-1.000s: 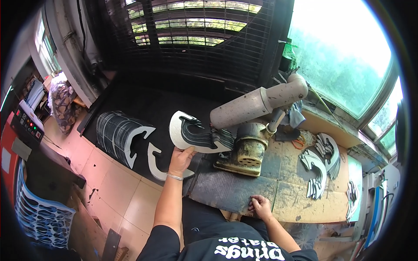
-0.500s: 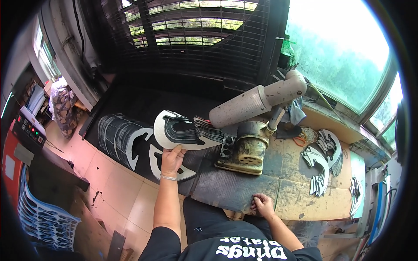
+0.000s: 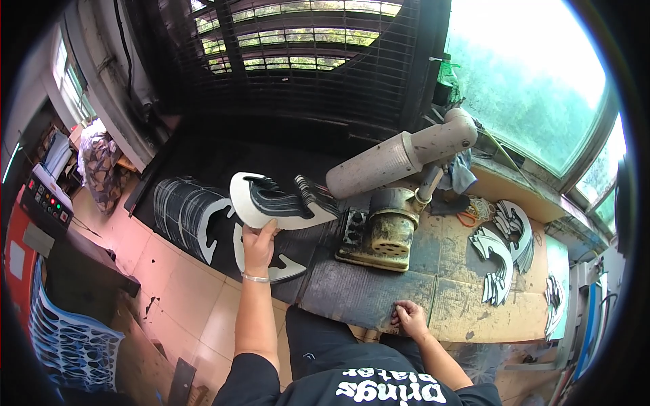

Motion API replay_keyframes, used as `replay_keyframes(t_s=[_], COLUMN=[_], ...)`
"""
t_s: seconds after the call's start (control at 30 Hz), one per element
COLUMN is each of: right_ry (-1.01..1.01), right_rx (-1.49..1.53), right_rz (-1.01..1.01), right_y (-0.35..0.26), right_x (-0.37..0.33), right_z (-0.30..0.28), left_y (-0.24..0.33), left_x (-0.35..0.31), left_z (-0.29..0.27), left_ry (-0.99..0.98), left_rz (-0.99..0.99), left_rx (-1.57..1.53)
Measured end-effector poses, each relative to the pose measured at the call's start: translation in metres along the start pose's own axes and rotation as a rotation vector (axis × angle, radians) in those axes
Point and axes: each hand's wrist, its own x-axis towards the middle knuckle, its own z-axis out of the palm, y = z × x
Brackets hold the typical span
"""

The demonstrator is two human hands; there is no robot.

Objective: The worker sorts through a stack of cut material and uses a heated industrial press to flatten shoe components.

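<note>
One left hand [image 3: 258, 245], left of centre, clamps one curved stack [image 3: 274, 211]; one right hand [image 3: 410, 318], lower centre, grip undeterminable. Three curved clusters [image 3: 501, 274] lie right.

Black bench top [image 3: 291, 152] has a curved stack [image 3: 184, 218] on the left and a loose piece [image 3: 288, 270] by the front edge. Grimy machine [image 3: 387, 233] sits mid-bench. Smudgy cardboard [image 3: 460, 291] covers the right side, with two white-edged piles [image 3: 499, 274] lying on it, another pile [image 3: 554, 308] near the end. Dark scraps [image 3: 149, 308] on the tile floor [image 3: 172, 267] too.
</note>
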Motion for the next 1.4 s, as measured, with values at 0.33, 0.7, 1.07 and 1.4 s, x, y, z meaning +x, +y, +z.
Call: replay_keyframes(t_s=[0.33,0.7,1.07,1.4], right_ry=[-0.007,0.004,0.015,0.016], right_rx=[0.025,-0.04,-0.025,-0.034], right_rz=[-0.015,-0.04,-0.026,-0.021], right_y=[0.004,0.003,0.006,0.0], right_x=[0.002,0.0,0.003,0.0], right_z=[0.002,0.001,0.001,0.003], left_y=[0.002,0.001,0.0,-0.002], left_x=[0.018,0.011,-0.005,-0.015], left_z=[0.045,0.068,0.063,0.063], left_ry=[0.031,0.0,-0.078,-0.099], left_rz=[0.239,0.21,0.125,0.13], left_rx=[0.576,0.578,0.568,0.598])
